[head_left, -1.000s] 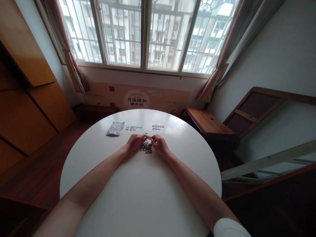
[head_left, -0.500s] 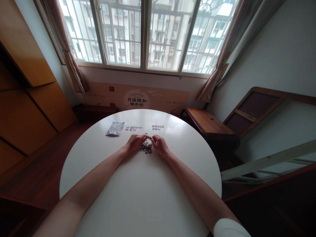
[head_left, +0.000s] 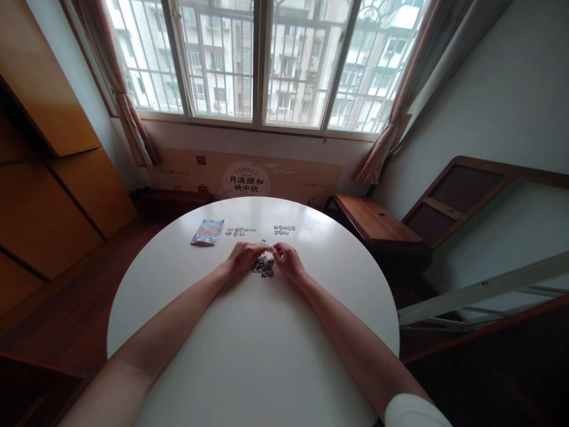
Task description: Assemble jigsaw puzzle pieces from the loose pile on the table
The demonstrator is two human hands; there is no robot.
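Observation:
On the round white table, both my hands rest over a small heap of jigsaw pieces. My left hand is curled, its fingertips pinched at the heap's far edge. My right hand is curled too, fingertips meeting the left hand's above the pieces. What they pinch is too small to make out. Two small groups of laid-out pieces, one on the left and one on the right, lie beyond the hands. A colourful puzzle packet lies at the far left.
A barred window with curtains fills the far wall above a printed board. A wooden bench and leaning frame stand to the right, wooden cabinets to the left.

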